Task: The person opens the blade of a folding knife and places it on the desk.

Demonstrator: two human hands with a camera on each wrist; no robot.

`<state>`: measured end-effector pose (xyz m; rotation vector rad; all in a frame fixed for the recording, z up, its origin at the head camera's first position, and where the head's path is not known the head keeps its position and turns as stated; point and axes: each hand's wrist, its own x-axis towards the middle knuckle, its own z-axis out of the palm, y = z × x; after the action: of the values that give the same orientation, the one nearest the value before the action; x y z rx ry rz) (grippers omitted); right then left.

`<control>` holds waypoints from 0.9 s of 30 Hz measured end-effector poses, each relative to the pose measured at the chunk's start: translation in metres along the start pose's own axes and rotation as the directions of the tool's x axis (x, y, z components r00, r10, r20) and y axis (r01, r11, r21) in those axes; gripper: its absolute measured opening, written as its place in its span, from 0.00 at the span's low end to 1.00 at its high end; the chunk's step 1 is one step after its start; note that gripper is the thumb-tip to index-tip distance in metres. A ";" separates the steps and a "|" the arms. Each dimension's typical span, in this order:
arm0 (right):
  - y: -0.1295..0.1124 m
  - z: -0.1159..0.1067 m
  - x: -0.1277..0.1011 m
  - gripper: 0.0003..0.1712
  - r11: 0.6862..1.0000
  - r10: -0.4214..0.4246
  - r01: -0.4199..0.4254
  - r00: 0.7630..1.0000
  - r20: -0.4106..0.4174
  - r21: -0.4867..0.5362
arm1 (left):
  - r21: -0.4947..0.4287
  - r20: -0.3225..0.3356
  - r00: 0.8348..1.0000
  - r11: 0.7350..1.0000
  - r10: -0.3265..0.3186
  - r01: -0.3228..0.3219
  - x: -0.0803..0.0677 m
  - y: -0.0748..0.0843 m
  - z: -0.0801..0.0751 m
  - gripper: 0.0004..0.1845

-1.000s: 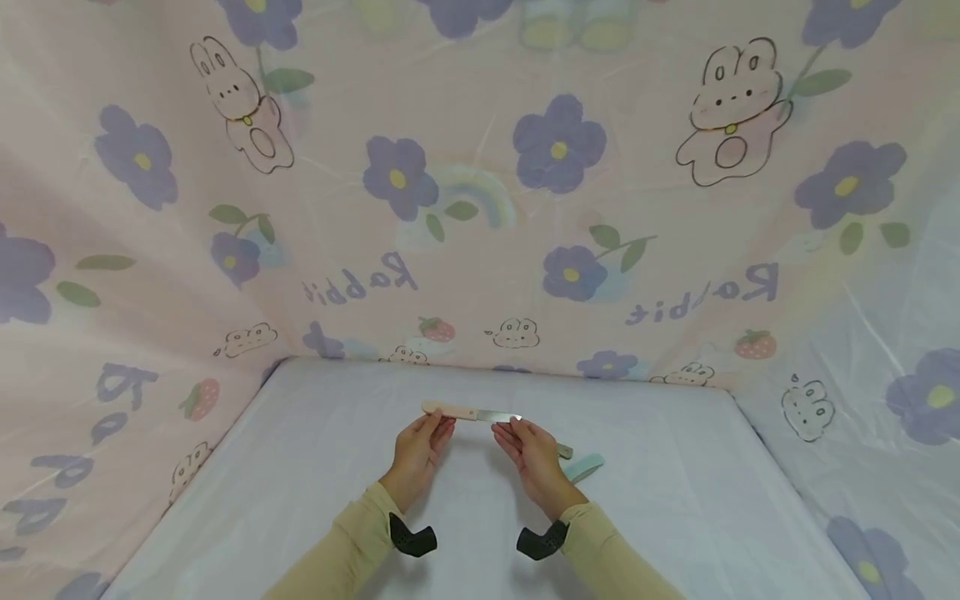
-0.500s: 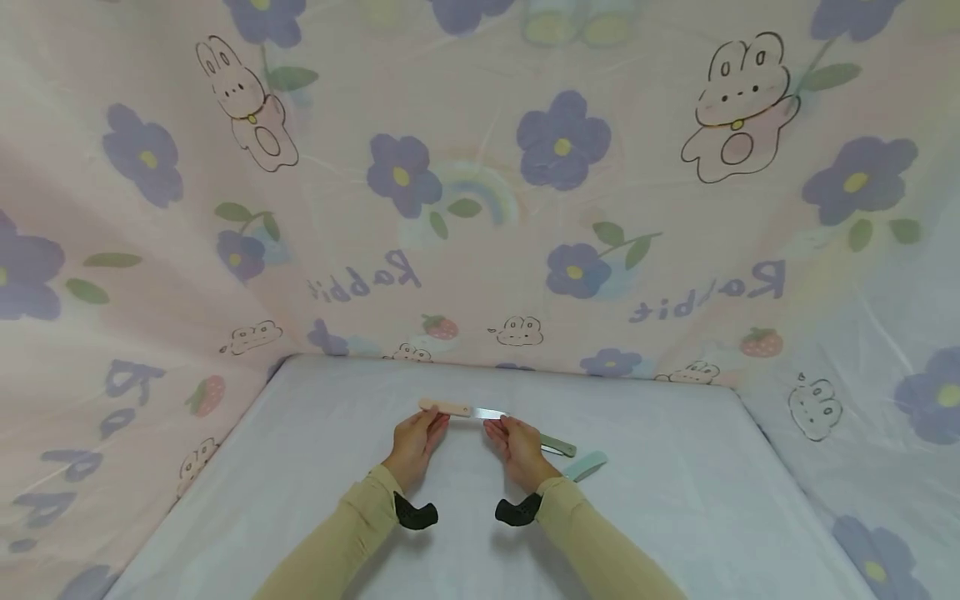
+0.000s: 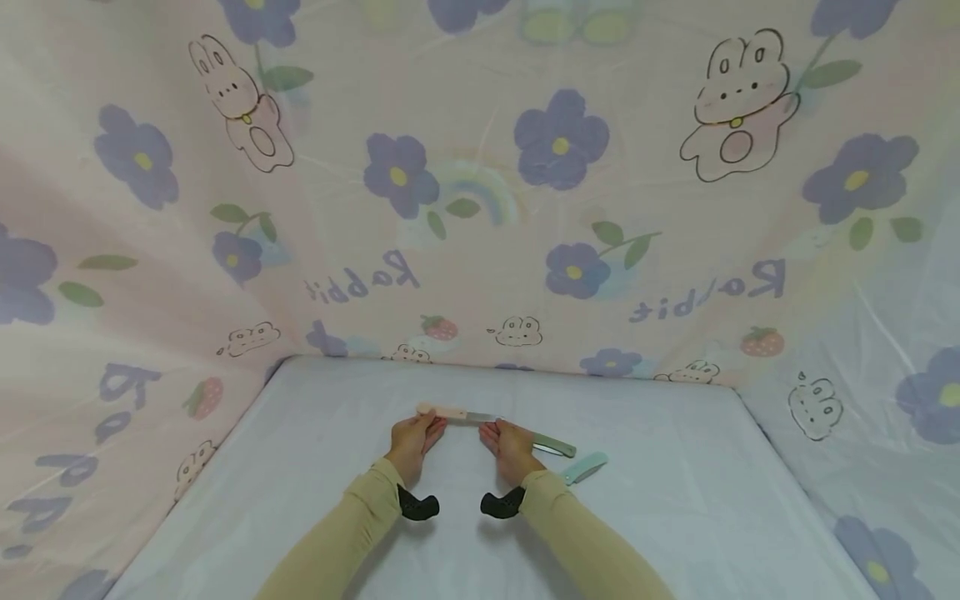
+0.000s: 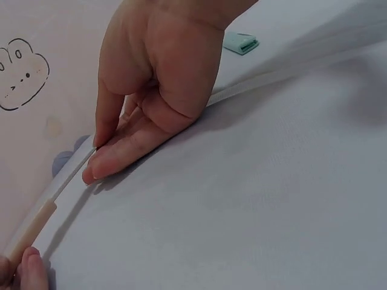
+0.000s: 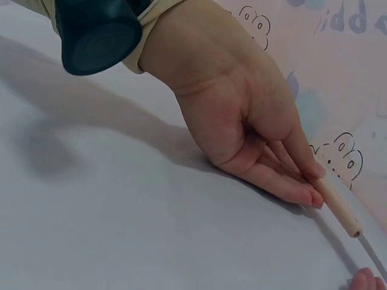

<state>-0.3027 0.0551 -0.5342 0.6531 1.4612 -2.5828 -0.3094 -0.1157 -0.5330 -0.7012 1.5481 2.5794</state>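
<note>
In the head view, a folding knife with a peach handle (image 3: 448, 412) and an unfolded blade (image 3: 477, 417) lies crosswise between the hands, just above the white surface. My left hand (image 3: 411, 442) pinches the handle between thumb and fingers. At the other end, my right hand (image 3: 510, 450) pinches the blade near its tip, which the fingers hide. The left wrist view looks across to the right hand (image 4: 160, 84) on the blade. From the opposite side, the right wrist view shows the left hand (image 5: 242, 115) on the handle (image 5: 340, 208).
A green folding knife (image 3: 557, 446) lies just right of the right hand, partly hidden by it. Closer to the right forearm is a mint-coloured folding knife (image 3: 587, 468). A curtain (image 3: 480, 233) printed with rabbits and flowers borders the white surface (image 3: 697, 483).
Both hands and the peach-handled knife have shifted slightly left. The right forearm has moved left too, leaving more of the green and mint folding knives visible.
</note>
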 end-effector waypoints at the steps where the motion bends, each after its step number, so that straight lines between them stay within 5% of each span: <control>1: 0.000 0.001 0.000 0.18 1.000 -0.002 0.002 1.000 -0.012 -0.006 | 0.005 -0.001 1.000 1.000 0.004 -0.004 0.000 0.000 0.000 0.21; 12: 0.000 0.004 0.002 0.17 0.998 -0.012 0.009 0.999 -0.045 -0.064 | 0.068 -0.017 0.999 0.997 0.037 -0.036 0.001 -0.001 0.004 0.19; 27: 0.001 0.007 0.002 0.17 0.996 -0.036 0.029 0.997 -0.071 -0.085 | 0.183 -0.010 1.000 0.983 -0.003 0.005 0.000 0.009 0.005 0.17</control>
<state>-0.3062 0.0487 -0.5328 0.7255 1.6057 -2.5301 -0.3132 -0.1162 -0.5237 -0.6978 1.7560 2.3928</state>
